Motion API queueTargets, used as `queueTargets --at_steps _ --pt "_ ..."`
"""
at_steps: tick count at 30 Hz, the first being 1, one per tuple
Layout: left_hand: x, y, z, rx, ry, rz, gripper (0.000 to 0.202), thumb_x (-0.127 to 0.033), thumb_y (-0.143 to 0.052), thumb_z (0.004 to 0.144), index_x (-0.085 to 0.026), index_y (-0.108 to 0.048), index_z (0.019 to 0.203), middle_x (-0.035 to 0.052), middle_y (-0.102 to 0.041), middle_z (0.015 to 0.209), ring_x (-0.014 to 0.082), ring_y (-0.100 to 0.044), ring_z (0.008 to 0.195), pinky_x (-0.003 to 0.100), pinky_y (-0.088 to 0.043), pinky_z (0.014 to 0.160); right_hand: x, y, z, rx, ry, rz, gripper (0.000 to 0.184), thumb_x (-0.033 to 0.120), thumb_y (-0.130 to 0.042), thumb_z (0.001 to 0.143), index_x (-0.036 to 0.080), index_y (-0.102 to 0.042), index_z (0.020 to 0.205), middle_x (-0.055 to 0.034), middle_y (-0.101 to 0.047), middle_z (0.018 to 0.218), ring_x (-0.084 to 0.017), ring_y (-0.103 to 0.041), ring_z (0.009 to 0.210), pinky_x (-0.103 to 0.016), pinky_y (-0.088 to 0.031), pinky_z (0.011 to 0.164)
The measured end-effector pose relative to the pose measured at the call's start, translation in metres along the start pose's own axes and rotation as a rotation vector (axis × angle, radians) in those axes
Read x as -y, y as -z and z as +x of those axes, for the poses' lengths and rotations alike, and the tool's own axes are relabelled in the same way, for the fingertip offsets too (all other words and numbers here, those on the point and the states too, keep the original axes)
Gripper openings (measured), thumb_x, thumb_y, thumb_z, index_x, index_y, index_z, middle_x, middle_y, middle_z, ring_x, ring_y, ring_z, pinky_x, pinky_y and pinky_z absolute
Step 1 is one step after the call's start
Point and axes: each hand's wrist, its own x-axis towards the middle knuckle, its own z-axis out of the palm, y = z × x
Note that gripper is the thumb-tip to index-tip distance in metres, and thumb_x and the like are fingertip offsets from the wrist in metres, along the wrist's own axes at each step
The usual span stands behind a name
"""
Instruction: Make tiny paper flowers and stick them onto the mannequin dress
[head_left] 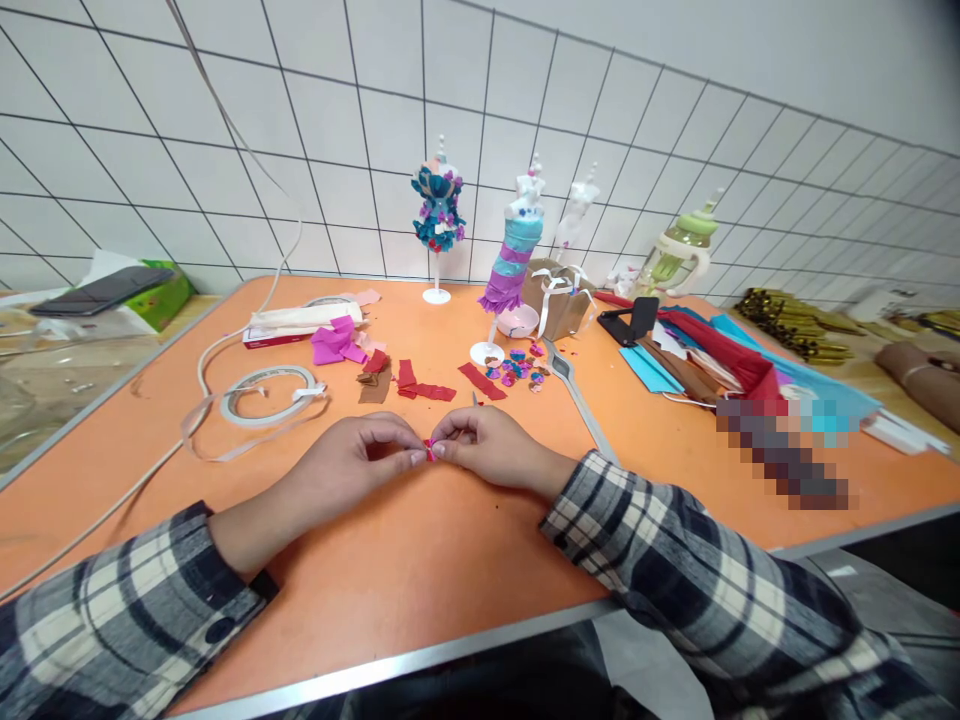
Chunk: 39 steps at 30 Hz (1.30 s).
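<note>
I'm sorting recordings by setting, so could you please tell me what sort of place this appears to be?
Probably a craft workspace: the orange table holds a small mannequin dressed in blue and purple, cut red strips and a roll of tape.

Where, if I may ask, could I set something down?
Bare tabletop lies between the left hand, the right hand and the near metal edge; another patch lies between the gray strip and colored papers. Red scraps, little decorations and the purple-skirted form crowd the area beyond.
</note>
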Motion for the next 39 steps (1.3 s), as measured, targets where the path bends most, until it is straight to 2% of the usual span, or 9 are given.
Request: queueTargets --at_steps 6,8,11,13,19,23,30,36,39 --pt "-0.0012 -0.0023 0.0002 -0.017 0.025 0.042 0.039 -0.065 -0.076 0.071 -0.026 -0.079 0.072 0.0058 -0.08 0.085 0.0257 -0.073 0.082 0.037 -0.056 0.083 0.0048 -0.0017 -0.0022 -0.021 0.0 -0.021 0.005 0.016 -0.071 0.089 0.016 -0.07 0.085 0.0052 -0.061 0.069 -0.008 -0.051 0.062 -0.021 -0.04 0.062" --pt "-0.0003 -0.002 0.0 -0.031 0.02 0.056 0.037 -0.062 -0.074 0.073 -0.026 -0.078 0.073 0.0057 -0.08 0.085 0.0256 -0.073 0.082 0.038 -0.056 0.083 0.0054 -0.0016 -0.0041 0.003 -0.044 0.037 0.005 0.021 -0.071 0.09 0.016 -0.07 0.091 0.005 -0.06 0.069 -0.008 -0.054 0.06 -0.02 -0.04 0.056" --pt "0.0013 -0.0008 -0.0006 -0.061 0.02 0.06 0.036 -0.06 -0.072 0.075 -0.025 -0.077 0.075 0.0062 -0.079 0.087 0.0259 -0.072 0.083 0.038 -0.056 0.083 0.0048 -0.0016 -0.007 0.045 -0.112 0.145 0.024 0.033 -0.074 0.088 0.019 -0.069 0.106 0.0012 -0.068 0.085 -0.009 -0.062 0.061 -0.019 -0.042 0.046" --pt "0.0019 -0.0004 -0.0009 -0.069 0.024 0.063 0.035 -0.059 -0.071 0.076 -0.025 -0.077 0.075 0.0068 -0.079 0.087 0.0263 -0.072 0.084 0.038 -0.056 0.083 0.0038 -0.0023 -0.0078 0.043 -0.138 0.169 0.031 0.037 -0.078 0.085 0.02 -0.069 0.108 -0.0005 -0.07 0.09 -0.01 -0.064 0.061 -0.019 -0.043 0.043" --pt "-0.0008 -0.001 -0.0011 -0.038 0.002 0.074 0.031 -0.055 -0.07 0.077 -0.025 -0.078 0.076 0.0066 -0.079 0.088 0.0268 -0.073 0.085 0.039 -0.055 0.086 0.0025 -0.0036 -0.0045 0.046 -0.127 0.198 0.014 0.022 -0.078 0.082 0.017 -0.066 0.083 0.0051 -0.062 0.068 -0.006 -0.057 0.054 -0.018 -0.041 0.05" --pt "-0.0029 -0.0007 -0.001 -0.032 -0.009 0.082 0.03 -0.054 -0.07 0.077 -0.025 -0.077 0.074 0.006 -0.079 0.086 0.0269 -0.072 0.084 0.04 -0.055 0.087 -0.0005 0.0001 -0.0015 0.042 -0.063 0.216 0.009 0.013 -0.07 0.083 0.017 -0.064 0.079 0.0059 -0.059 0.067 -0.006 -0.052 0.059 -0.018 -0.04 0.057" --pt "-0.0016 -0.0051 -0.0018 -0.014 0.054 0.016 0.039 -0.062 -0.074 0.073 -0.025 -0.08 0.079 0.0068 -0.082 0.089 0.0276 -0.073 0.087 0.039 -0.057 0.085 -0.004 -0.0005 -0.0008 0.065 -0.004 0.188 0.007 0.016 -0.07 0.083 0.017 -0.064 0.08 0.0045 -0.06 0.073 -0.008 -0.053 0.066 -0.021 -0.041 0.063" --pt "-0.0009 -0.0066 -0.0017 0.003 0.026 -0.01 0.035 -0.058 -0.073 0.075 -0.023 -0.078 0.074 0.0067 -0.08 0.085 0.0255 -0.072 0.082 0.037 -0.057 0.084 -0.0014 0.0018 -0.0031 0.13 -0.025 0.154 0.008 0.018 -0.066 0.084 0.018 -0.06 0.079 0.0082 -0.052 0.064 -0.007 -0.044 0.056 -0.021 -0.033 0.052" --pt "-0.0011 -0.0059 -0.0021 0.019 0.018 -0.016 0.034 -0.057 -0.074 0.075 -0.024 -0.078 0.072 0.006 -0.079 0.083 0.0245 -0.071 0.08 0.037 -0.057 0.083 -0.0016 0.0032 -0.0034 0.142 -0.018 0.096 0.006 0.017 -0.065 0.082 0.018 -0.06 0.079 0.0084 -0.051 0.063 -0.007 -0.043 0.056 -0.02 -0.033 0.052"
